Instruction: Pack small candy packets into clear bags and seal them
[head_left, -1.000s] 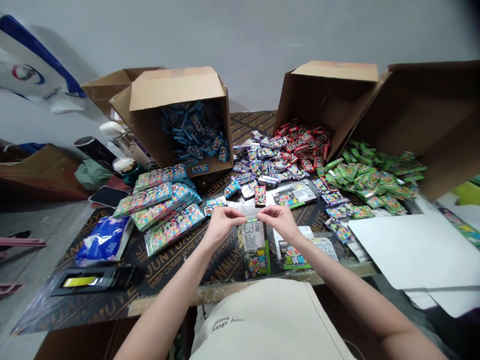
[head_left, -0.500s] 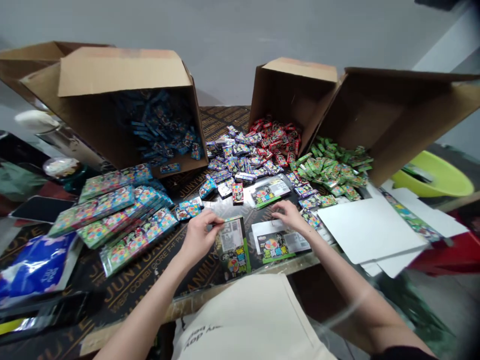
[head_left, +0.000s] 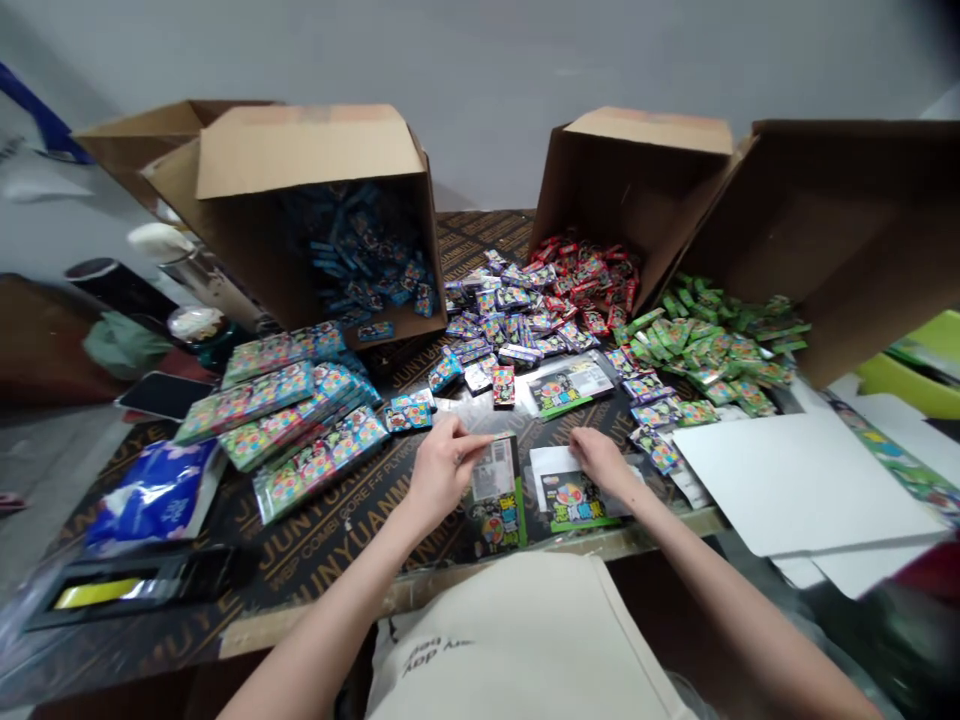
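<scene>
My left hand (head_left: 444, 468) pinches the top edge of a clear plastic bag (head_left: 496, 492) with a colourful printed card inside, lying on the dark board near the table's front edge. My right hand (head_left: 600, 461) rests with curled fingers on a second printed bag (head_left: 571, 497) just to the right; whether it grips it I cannot tell. A third such bag (head_left: 568, 386) lies a little farther back. Loose small candy packets (head_left: 517, 310) are heaped beyond both hands.
Three cardboard boxes lie tipped on their sides: one with blue packets (head_left: 352, 230), one with red packets (head_left: 622, 200), one spilling green packets (head_left: 840, 230). Filled bags (head_left: 292, 420) are stacked at left. White card sheets (head_left: 787, 480) lie right. A tape dispenser (head_left: 127, 585) sits front left.
Both hands held the bag's top together a second ago. My right hand let go, reached right toward the green packets, then came down on the second printed bag. The left hand keeps its pinch.
</scene>
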